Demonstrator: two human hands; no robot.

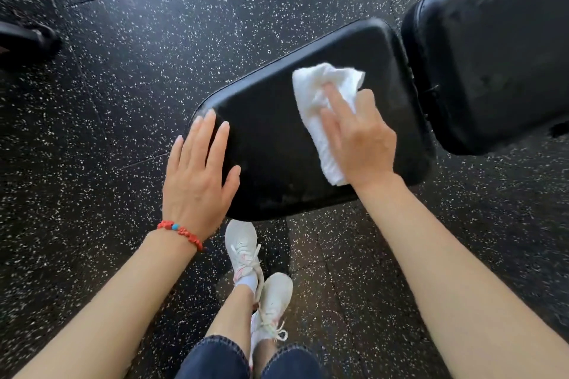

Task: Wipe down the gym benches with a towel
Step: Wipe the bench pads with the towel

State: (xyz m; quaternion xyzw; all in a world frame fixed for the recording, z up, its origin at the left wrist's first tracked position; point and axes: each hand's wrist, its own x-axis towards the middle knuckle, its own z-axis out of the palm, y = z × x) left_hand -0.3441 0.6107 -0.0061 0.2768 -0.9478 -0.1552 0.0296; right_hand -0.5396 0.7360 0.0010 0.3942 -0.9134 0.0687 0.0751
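Speckled rubber floor [154,40] surrounds our black seat pad [277,138]; our left hand [197,175] rests flat at its left edge, fingers straight, while our right hand [360,144] presses the white towel [320,101] down, fingers extended.

My left hand [197,175] lies flat, palm down, fingers straight and slightly spread, the thumb angled out to the right. The fingertips point up and away from me. A red beaded bracelet [180,232] circles my left wrist, and the bare forearm runs back toward the lower left corner. My right hand [358,138] is also palm down, fingers extended and close together, pressing flat on a white towel [320,101] that sticks out beyond the fingertips and along the hand's left side. Its wrist is nearly straight, and the bare right forearm stretches down to the lower right. Both arms reach forward, well apart.
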